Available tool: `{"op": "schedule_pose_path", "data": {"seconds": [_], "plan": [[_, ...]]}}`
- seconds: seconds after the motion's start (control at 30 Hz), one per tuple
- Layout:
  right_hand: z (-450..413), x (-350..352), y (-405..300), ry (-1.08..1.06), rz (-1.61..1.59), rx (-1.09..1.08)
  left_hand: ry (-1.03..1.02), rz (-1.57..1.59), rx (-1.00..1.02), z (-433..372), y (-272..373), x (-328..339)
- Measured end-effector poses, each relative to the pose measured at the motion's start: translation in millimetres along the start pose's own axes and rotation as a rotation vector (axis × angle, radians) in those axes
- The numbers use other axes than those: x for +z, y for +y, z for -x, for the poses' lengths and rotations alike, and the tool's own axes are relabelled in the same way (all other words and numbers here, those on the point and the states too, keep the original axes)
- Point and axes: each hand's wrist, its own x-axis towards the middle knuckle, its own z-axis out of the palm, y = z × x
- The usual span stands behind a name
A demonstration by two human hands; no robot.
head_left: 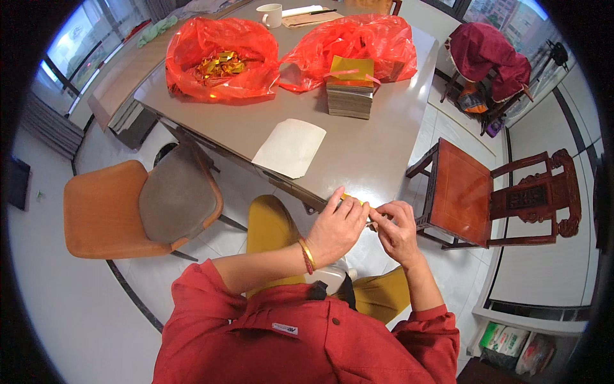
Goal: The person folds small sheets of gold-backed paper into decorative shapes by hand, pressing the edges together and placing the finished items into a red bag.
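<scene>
At the front corner of the table [364,149], my left hand [338,230] and my right hand [397,233] meet over a narrow strip of gold foil paper [353,198]. Both sets of fingertips grip it, hiding most of it. A thick stack of gold-topped paper sheets [350,103] stands farther back, with pink strips over its top. Left of that stack lies a curled white paper sheet [290,149]. Shiny folded gold foil pieces [223,65] fill the middle of an open red plastic bag [182,62].
A second red plastic bag [388,38] lies crumpled behind the stack. Beyond the bags are a white mug [270,17] and a black pen [323,12]. An orange and grey chair [105,211] stands at left, a carved wooden chair [463,194] at right.
</scene>
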Motion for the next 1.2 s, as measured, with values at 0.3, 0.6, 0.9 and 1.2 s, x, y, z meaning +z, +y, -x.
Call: {"op": "schedule_pose_path", "data": {"seconds": [0.3, 0.6, 0.9, 1.2], "plan": [[1, 3, -12, -0.001, 0.107, 0.022, -0.02, -0.024, -0.049, 14, -23, -4], [-7, 37, -41, -0.019, 0.238, 0.133, 0.055, -0.122, -0.092, 15, -20, 5], [14, 22, -35, 0.107, 0.261, 0.205, 0.086, -0.034, -0.049, 13, -28, 2], [22, 10, -48, 0.441, -1.266, 0.946, -0.098, 1.009, -0.522, 7, -1, -8]]}}
